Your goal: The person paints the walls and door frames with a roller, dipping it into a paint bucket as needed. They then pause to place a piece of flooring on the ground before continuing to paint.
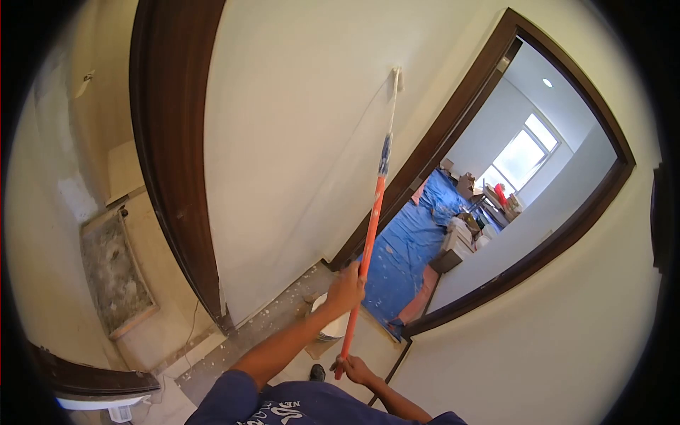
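Note:
A paint roller (pixel 398 79) on a long orange extension pole (pixel 372 227) rests against the white wall (pixel 297 142), high up between two dark door frames. My left hand (pixel 345 289) is wrapped around the middle of the pole. Lower down, my right hand (pixel 354 370) grips the pole close to its bottom end. A white bucket (pixel 333 327) stands on the floor behind my left forearm, which partly hides it. The roller's wire arm and the pole's upper joint look coated with paint.
A dark wooden door frame (pixel 432 145) on the right opens to a room with blue sheeting (pixel 404 248), boxes and a window. Another dark frame (pixel 170 142) stands left, beside a rough grey recessed patch (pixel 117 273). Paint spots dot the floor; my shoe (pixel 317 372) shows below.

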{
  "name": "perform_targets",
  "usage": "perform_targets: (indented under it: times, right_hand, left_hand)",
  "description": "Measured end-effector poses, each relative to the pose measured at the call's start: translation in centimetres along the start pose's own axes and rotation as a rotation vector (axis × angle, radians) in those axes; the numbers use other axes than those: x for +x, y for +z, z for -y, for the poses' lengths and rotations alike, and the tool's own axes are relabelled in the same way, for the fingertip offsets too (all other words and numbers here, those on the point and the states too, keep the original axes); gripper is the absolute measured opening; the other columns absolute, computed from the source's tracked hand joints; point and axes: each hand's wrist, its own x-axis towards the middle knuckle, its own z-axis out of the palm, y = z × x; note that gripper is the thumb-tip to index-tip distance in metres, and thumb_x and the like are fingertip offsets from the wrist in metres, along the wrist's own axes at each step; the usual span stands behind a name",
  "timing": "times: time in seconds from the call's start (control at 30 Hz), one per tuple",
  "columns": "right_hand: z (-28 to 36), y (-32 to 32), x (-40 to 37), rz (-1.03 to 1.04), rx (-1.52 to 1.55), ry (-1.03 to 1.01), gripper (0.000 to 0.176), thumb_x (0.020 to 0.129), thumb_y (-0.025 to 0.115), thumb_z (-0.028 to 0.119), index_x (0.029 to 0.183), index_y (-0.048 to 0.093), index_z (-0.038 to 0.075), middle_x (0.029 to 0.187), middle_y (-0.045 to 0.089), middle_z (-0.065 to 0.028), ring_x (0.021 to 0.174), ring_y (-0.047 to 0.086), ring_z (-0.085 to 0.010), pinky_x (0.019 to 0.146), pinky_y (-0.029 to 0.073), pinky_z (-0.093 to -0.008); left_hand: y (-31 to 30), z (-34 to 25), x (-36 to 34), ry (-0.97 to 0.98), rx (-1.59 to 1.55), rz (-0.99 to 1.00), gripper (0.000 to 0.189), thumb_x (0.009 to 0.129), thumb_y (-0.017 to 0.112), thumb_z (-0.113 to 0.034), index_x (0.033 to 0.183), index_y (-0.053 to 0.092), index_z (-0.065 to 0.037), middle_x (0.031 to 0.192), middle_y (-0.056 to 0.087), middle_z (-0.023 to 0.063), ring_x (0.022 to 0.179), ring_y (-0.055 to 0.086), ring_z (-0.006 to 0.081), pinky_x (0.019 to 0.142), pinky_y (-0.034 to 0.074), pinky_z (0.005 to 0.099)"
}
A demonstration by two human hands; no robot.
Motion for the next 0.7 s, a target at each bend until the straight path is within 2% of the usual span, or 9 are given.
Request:
perform_targets:
  times: [0.13,0.2,0.3,0.37,0.47,0.53,0.6,0.63,0.7]
  right_hand:
    - [5.9,-3.6,3.0,-0.144,0.156,-0.086,0.05,0.106,0.027,0.043,0.091,0.053,0.003,0.079,0.066,-0.011,0.074,0.066,-0.0231,0.074,0.052,-0.0362]
    - [5.8,-4.7,3.7,-0.172,0.172,-0.074,0.049,0.106,0.029,0.044,0.092,0.051,0.003,0.078,0.065,-0.0109,0.072,0.065,-0.0219,0.072,0.052,-0.0356]
    - [1.7,-4.6,3.0,-0.125,0.193,-0.038,0.049,0.105,0.03,0.047,0.093,0.05,0.003,0.077,0.064,-0.0106,0.071,0.064,-0.021,0.07,0.052,-0.0354]
    - [-1.8,-3.2,1.1,-0.054,0.171,0.022,0.051,0.105,0.03,0.049,0.095,0.051,0.004,0.079,0.065,-0.0115,0.072,0.065,-0.021,0.071,0.052,-0.0351]
    - [-6.7,0.6,-2.3,0.049,0.106,0.178,0.057,0.103,0.028,0.054,0.098,0.058,0.006,0.086,0.069,-0.0108,0.08,0.066,-0.0235,0.081,0.051,-0.0371]
    - [-9.1,2.6,-4.1,0.111,0.053,0.226,0.058,0.103,0.028,0.052,0.097,0.062,0.005,0.086,0.069,-0.0112,0.08,0.066,-0.0236,0.082,0.051,-0.0365]
    - [-9.7,3.5,-5.0,0.009,0.085,0.218,0.059,0.104,0.028,0.051,0.096,0.064,0.004,0.083,0.068,-0.011,0.076,0.066,-0.0224,0.078,0.051,-0.0359]
    - [-10.0,3.9,-5.1,-0.04,0.101,0.214,0.06,0.104,0.029,0.05,0.096,0.065,0.004,0.081,0.067,-0.0109,0.074,0.066,-0.0218,0.076,0.052,-0.0357]
    - [-10.3,3.8,-3.0,-0.172,0.159,0.222,0.059,0.104,0.029,0.05,0.094,0.062,0.003,0.077,0.066,-0.0101,0.07,0.065,-0.0208,0.071,0.052,-0.035]
  left_hand:
    - [-0.7,-3.8,6.9,0.1,-0.037,-0.119,0.03,0.092,0.057,-0.017,0.117,0.052,-0.002,0.099,0.066,0.0228,0.094,0.063,0.0443,0.08,0.05,0.0522]
    - [-0.7,-5.1,8.8,0.103,-0.049,-0.115,0.029,0.091,0.057,-0.017,0.116,0.052,-0.002,0.099,0.066,0.0229,0.094,0.064,0.0436,0.08,0.049,0.0521]
    - [0.2,-4.3,7.2,-0.048,-0.051,0.041,0.029,0.092,0.057,-0.019,0.116,0.052,-0.002,0.099,0.066,0.0237,0.094,0.064,0.0445,0.08,0.049,0.0529]
    - [3.6,0.6,4.6,0.021,-0.021,-0.006,0.03,0.092,0.058,-0.019,0.116,0.051,-0.002,0.097,0.066,0.0252,0.092,0.063,0.0459,0.079,0.049,0.0536]
    - [5.6,4.8,-2.1,-0.108,-0.046,0.095,0.034,0.092,0.059,-0.019,0.118,0.047,-0.001,0.097,0.065,0.0272,0.093,0.063,0.0473,0.08,0.049,0.0539]
    - [6.4,6.7,-5.8,-0.192,-0.034,0.146,0.036,0.092,0.059,-0.019,0.119,0.045,0.0,0.097,0.065,0.0282,0.094,0.063,0.0474,0.08,0.049,0.0538]
    - [7.5,8.7,-7.4,-0.265,-0.037,0.189,0.036,0.092,0.059,-0.02,0.118,0.045,0.001,0.097,0.065,0.0288,0.094,0.063,0.0474,0.081,0.049,0.0537]
    - [8.0,9.3,-7.1,-0.191,-0.045,0.141,0.036,0.093,0.058,-0.02,0.119,0.045,0.0,0.098,0.065,0.0277,0.094,0.063,0.0473,0.081,0.049,0.0532]
    - [6.4,6.1,-4.2,-0.206,-0.039,0.138,0.036,0.093,0.058,-0.021,0.121,0.045,-0.002,0.099,0.065,0.0263,0.094,0.063,0.0471,0.08,0.049,0.0535]
